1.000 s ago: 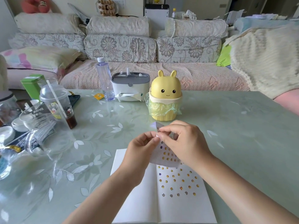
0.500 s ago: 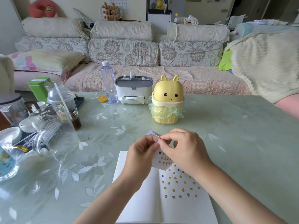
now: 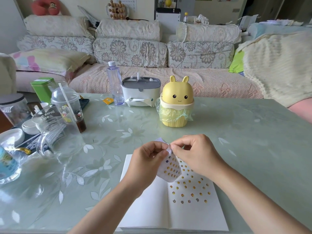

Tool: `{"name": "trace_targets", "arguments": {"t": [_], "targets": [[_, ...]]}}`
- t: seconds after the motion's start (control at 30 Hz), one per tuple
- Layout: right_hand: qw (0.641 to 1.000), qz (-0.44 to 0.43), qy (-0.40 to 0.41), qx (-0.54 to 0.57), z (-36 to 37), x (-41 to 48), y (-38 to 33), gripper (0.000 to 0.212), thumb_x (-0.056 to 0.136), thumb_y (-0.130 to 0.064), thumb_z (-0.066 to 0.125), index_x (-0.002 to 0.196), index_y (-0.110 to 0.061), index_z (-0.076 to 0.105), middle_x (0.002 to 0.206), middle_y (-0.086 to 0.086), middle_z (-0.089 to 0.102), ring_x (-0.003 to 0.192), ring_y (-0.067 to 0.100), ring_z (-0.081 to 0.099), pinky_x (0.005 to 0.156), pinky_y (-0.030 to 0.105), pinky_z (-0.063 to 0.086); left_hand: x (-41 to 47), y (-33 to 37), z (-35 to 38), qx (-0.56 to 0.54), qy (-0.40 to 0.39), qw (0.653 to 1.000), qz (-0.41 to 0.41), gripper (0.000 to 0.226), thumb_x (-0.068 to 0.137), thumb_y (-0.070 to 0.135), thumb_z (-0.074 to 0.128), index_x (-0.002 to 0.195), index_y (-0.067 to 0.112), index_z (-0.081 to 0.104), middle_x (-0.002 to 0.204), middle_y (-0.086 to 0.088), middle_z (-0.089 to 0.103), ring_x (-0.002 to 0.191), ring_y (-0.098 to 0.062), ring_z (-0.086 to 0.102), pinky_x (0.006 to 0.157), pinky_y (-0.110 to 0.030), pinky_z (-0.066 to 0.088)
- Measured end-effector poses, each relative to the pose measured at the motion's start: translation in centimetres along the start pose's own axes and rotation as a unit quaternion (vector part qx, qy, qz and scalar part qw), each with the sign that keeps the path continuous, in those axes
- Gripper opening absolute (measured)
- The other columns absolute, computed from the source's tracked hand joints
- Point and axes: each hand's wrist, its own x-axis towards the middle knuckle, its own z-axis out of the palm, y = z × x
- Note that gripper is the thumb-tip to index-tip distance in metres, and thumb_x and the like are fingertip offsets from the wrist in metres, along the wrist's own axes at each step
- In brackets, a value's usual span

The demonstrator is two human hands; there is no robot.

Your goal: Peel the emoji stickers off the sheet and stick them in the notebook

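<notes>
An open white notebook [image 3: 152, 206] lies on the table in front of me. Several small emoji stickers [image 3: 189, 191] dot its right page. Above the notebook I hold up a white sticker sheet [image 3: 170, 171] that still carries several yellow stickers. My left hand [image 3: 146, 159] grips the sheet's upper left edge. My right hand [image 3: 195, 154] pinches the sheet's top corner with thumb and forefinger, right beside my left fingertips. The sheet curls there, and whether a sticker is between my fingers is hidden.
A yellow bunny-shaped bin [image 3: 175, 105] stands just beyond my hands. A tissue box [image 3: 140, 92] and a water bottle [image 3: 115, 85] are behind it. Glass jugs [image 3: 55, 132], a lidded cup with a straw [image 3: 69, 107] and dishes crowd the left side. A sofa lies behind.
Both hands and the sheet stay together above the notebook, sitting slightly lower in view. My right fingertips have shifted to the sheet's top corner. The camera has tilted up a little.
</notes>
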Motion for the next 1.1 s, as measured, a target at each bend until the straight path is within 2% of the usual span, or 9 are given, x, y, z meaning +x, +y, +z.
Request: {"name": "trace_targets", "arguments": {"t": [0.1, 0.3, 0.43, 0.63, 0.73, 0.87, 0.97, 1.03, 1.1], "targets": [[1.000, 0.021, 0.001, 0.016, 0.0, -0.3, -0.2, 0.019, 0.086, -0.022, 0.073, 0.070, -0.032, 0.079, 0.060, -0.017, 0.067, 0.051, 0.008, 0.048, 0.053, 0.021, 0.043, -0.2, 0.0, 0.0, -0.007, -0.009, 1.000, -0.008, 0.022, 0.096, 0.005, 0.063, 0.086, 0.021, 0.074, 0.092, -0.005, 0.076, 0.086, -0.016, 0.070, 0.084, -0.034, 0.054], [1.000, 0.023, 0.002, 0.004, 0.6, -0.9, -0.2, 0.018, 0.088, -0.022, 0.072, 0.072, -0.029, 0.078, 0.058, -0.022, 0.063, 0.049, 0.005, 0.047, 0.053, 0.017, 0.040, -0.4, 0.0, 0.0, -0.015, -0.043, 0.998, -0.041, 0.011, 0.097, 0.008, 0.060, 0.090, 0.014, 0.067, 0.083, 0.003, 0.072, 0.080, -0.013, 0.067, 0.080, -0.032, 0.051], [0.998, -0.028, -0.008, -0.060, 0.3, -1.5, 0.0, 0.016, 0.087, -0.025, 0.072, 0.073, -0.032, 0.073, 0.073, -0.024, 0.063, 0.054, 0.007, 0.052, 0.056, 0.014, 0.038, -0.7, 0.0, 0.2, 0.009, -0.050, 0.998, -0.044, 0.013, 0.096, 0.021, 0.067, 0.091, 0.009, 0.068, 0.082, -0.003, 0.071, 0.076, -0.013, 0.062, 0.076, -0.030, 0.049], [0.987, -0.088, -0.003, -0.137, -0.8, -1.7, -0.3, 0.010, 0.087, -0.035, 0.068, 0.078, -0.033, 0.072, 0.082, -0.020, 0.065, 0.061, 0.009, 0.055, 0.059, 0.021, 0.045, -0.8, 0.3, -0.2, 0.143, -0.042, 0.989, -0.008, 0.007, 0.093, 0.020, 0.066, 0.090, 0.022, 0.072, 0.087, 0.002, 0.076, 0.083, -0.015, 0.071, 0.081, -0.034, 0.057], [0.992, -0.079, 0.004, -0.094, -1.5, -2.0, -0.3, 0.010, 0.085, -0.030, 0.073, 0.076, -0.032, 0.074, 0.079, -0.021, 0.067, 0.055, 0.008, 0.053, 0.057, 0.018, 0.043, -1.1, 0.5, -0.2, 0.168, -0.027, 0.985, -0.020, 0.012, 0.091, 0.019, 0.063, 0.088, 0.026, 0.072, 0.085, 0.006, 0.076, 0.085, -0.017, 0.072, 0.079, -0.035, 0.058], [0.986, -0.105, -0.011, -0.132, -1.1, -3.8, 0.1, 0.006, 0.081, -0.029, 0.076, 0.075, -0.031, 0.077, 0.077, -0.020, 0.067, 0.063, 0.004, 0.058, 0.057, 0.016, 0.044, -0.9, -0.1, -0.5, 0.118, 0.076, 0.989, -0.047, 0.010, 0.090, 0.017, 0.063, 0.087, 0.023, 0.072, 0.084, 0.002, 0.076, 0.082, -0.022, 0.072, 0.075, -0.037, 0.058], [0.954, -0.164, -0.069, -0.240, 0.5, -5.9, 1.1, 0.017, 0.077, -0.038, 0.061, 0.072, -0.029, 0.075, 0.073, -0.014, 0.064, 0.065, 0.004, 0.057, 0.053, 0.022, 0.048, -0.9, -0.3, -1.0, 0.040, 0.132, 0.989, -0.058, 0.009, 0.094, 0.015, 0.063, 0.090, 0.018, 0.070, 0.083, -0.002, 0.074, 0.070, -0.016, 0.068, 0.063, -0.027, 0.054], [0.933, -0.198, -0.102, -0.283, 1.4, -7.3, 2.0, 0.013, 0.073, -0.033, 0.062, 0.065, -0.027, 0.070, 0.066, -0.010, 0.059, 0.059, 0.007, 0.053, 0.046, 0.022, 0.044, -1.0, -0.3, -1.2, -0.006, 0.147, 0.987, -0.059, 0.009, 0.096, 0.012, 0.060, 0.092, 0.013, 0.069, 0.084, -0.004, 0.072, 0.063, -0.009, 0.065, 0.053, -0.019, 0.051], [0.917, -0.222, -0.121, -0.307, 1.9, -8.3, 3.0, 0.012, 0.071, -0.025, 0.068, 0.060, -0.024, 0.065, 0.062, -0.008, 0.053, 0.053, 0.011, 0.048, 0.044, 0.018, 0.036, -1.0, -0.4, -1.4, -0.030, 0.148, 0.986, -0.066, 0.008, 0.096, 0.012, 0.061, 0.094, 0.010, 0.069, 0.084, -0.004, 0.071, 0.065, -0.011, 0.065, 0.057, -0.022, 0.054]]}}
